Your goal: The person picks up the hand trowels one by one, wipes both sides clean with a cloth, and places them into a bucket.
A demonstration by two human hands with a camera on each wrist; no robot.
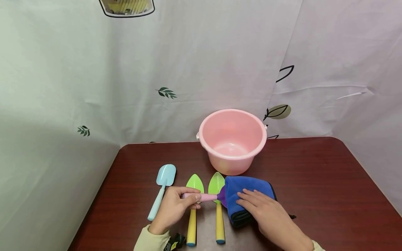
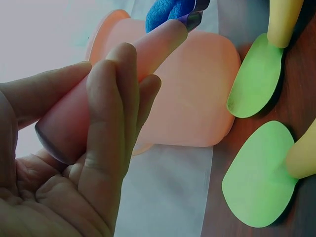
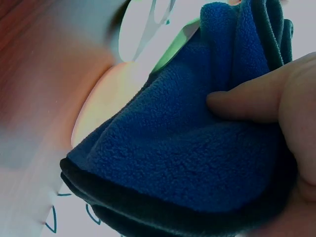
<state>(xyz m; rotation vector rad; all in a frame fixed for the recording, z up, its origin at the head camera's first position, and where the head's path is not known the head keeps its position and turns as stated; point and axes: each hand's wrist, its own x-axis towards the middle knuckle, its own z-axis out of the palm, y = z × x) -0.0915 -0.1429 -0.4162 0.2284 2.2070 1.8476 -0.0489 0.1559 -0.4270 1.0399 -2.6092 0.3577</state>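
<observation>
A pink bucket point(image 1: 231, 166) stands just right of centre — a pale blue shovel point(image 1: 161, 193) lower left, two green-and-yellow trowels point(image 1: 219, 212) at bottom centre — on a reddish-brown surface point(image 1: 320, 177), leaf-printed pale fabric point(image 1: 213, 52) behind.

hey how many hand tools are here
4: blue trowel at left, two green-bladed trowels right of it, pink-handled tool in the left hand, its blade partly covered by blue cloth.

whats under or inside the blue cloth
A purple blade on the pink handle disappears at the left edge of the blue cloth; its far end and anything else there are covered.
</observation>
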